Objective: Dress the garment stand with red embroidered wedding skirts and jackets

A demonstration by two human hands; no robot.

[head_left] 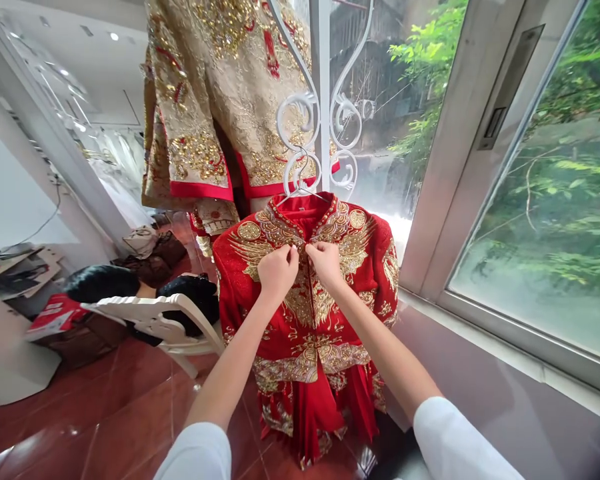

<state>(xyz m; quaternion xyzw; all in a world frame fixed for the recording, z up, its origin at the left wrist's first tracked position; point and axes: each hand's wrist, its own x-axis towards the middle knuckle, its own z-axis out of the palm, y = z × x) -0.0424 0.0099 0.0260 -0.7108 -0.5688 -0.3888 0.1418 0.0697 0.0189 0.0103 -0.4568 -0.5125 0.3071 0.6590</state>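
A red jacket point(280, 337) with gold embroidery and a stand-up collar hangs in front of me on a wire hanger point(300, 190). My left hand point(279, 270) pinches its left front edge just under the collar. Opposite it, my right hand point(325, 261) pinches the other front edge, a small gap apart from the left. The fingertips hide whatever fastening lies there. Below the hands the two front edges meet closely down to the hem. Under the jacket hangs a red pleated skirt point(323, 403) with gold trim.
The hanger hooks onto a white scrolled metal stand point(324, 100). A beige-gold embroidered garment point(265, 127) hangs behind. To the left, a person with dark hair point(103, 283) is by a white chair point(180, 310). A sliding window point(480, 167) and its sill are on the right.
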